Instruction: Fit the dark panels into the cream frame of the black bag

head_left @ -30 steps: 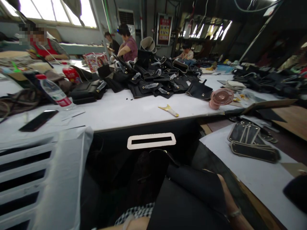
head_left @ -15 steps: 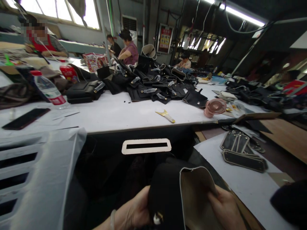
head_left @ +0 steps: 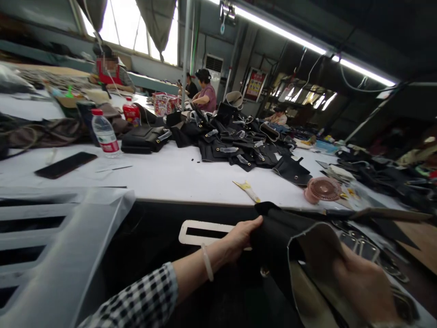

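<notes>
I hold a black leather bag piece (head_left: 280, 237) with a tan inner lining (head_left: 316, 255) in front of me, below the edge of the white table (head_left: 177, 177). My left hand (head_left: 241, 239) pinches its upper left edge; a pale bangle sits on that wrist. My right hand (head_left: 367, 282) grips the folded lining side at the lower right. A small metal stud (head_left: 263, 272) shows on the piece's underside. Beside my left hand lies a white rectangular frame with a slot (head_left: 201, 232).
A heap of black bag parts (head_left: 235, 146) covers the table's far middle. On the table also stand a water bottle (head_left: 104, 134), a phone (head_left: 64, 165), a yellow-handled tool (head_left: 248, 190) and a pink mini fan (head_left: 322, 189). Other people work at the back. A grey slatted surface (head_left: 51, 246) is at left.
The view has tilted upward. Both my hands have lifted the black piece from my lap up toward the table's edge, and my left arm now reaches out further.
</notes>
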`<state>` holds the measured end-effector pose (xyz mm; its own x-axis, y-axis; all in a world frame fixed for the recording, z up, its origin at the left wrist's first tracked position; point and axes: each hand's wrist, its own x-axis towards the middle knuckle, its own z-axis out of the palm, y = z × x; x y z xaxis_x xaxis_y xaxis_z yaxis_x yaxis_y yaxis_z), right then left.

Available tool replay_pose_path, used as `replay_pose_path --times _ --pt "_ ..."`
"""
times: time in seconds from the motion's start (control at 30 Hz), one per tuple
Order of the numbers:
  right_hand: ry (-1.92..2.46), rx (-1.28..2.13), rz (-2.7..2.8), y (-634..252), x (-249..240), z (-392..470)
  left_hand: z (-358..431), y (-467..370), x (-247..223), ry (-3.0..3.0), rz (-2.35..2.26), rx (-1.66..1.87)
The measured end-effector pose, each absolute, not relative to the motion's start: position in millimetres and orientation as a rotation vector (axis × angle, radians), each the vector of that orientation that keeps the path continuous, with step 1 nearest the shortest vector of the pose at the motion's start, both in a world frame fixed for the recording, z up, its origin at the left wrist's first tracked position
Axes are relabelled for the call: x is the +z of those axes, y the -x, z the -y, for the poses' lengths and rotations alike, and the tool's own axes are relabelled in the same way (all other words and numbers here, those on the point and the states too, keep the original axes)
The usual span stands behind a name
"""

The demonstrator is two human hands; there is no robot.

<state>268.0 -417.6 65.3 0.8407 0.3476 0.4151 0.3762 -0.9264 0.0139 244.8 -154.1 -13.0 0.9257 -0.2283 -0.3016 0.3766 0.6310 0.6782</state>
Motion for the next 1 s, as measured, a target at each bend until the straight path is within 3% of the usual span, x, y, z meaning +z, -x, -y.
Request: replay_pose_path --times 0.3,0.57,0.83,1.0 --pt "2.820 -0.204 0.956 -316.3 55.2 326.0 84.0 -219.3 -17.5 -0.830 -0.401 -0.220" --pt "2.406 0.267 1.046 -357.1 8.6 263.0 42.5 -176.8 -24.8 -0.905 -0.676 -0.094" --pt "1.987 0.650 0.727 -358.7 12.4 265.7 25.7 -157.5 -40.1 -0.972 -0.639 -0.124" --pt "1.602 0.681 0.181 -324.8 -32.0 309.0 17.2 -157.9 -36.7 -0.976 -0.609 -0.142"
